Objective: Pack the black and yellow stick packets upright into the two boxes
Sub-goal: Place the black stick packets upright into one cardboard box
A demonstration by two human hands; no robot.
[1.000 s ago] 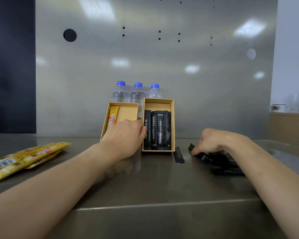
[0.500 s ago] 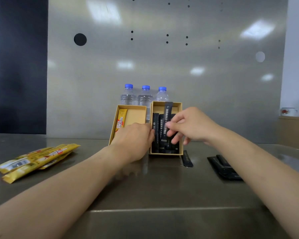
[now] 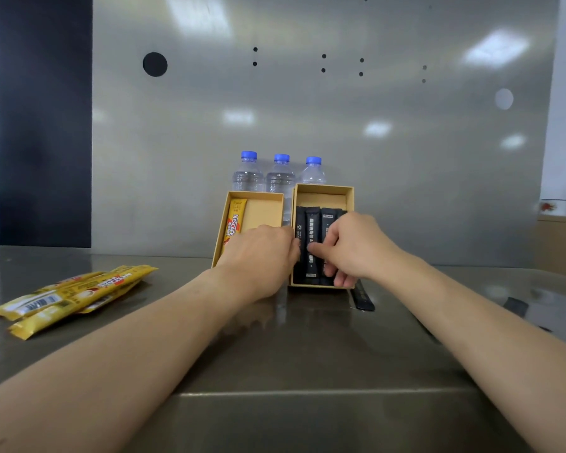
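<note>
R hand (image 3: 356, 248) fingers curled on black packets (image 3: 311, 243) in right box (image 3: 322, 191), centre frame; L hand (image 3: 262, 256) closed on box edge. Press row flush, upright. Yellow packets (image 3: 72, 295) wait lower left

Tan cardboard boxes (image 3: 321, 192); black packets (image 3: 312, 243) showing pale print; yellow packet (image 3: 233, 223) wearing red-white lettering; loose yellow packets (image 3: 69, 297) lying near worktop (image 3: 275, 348) left edge; steel-grey worktop; bottles (image 3: 280, 176) wearing blue caps.
</note>
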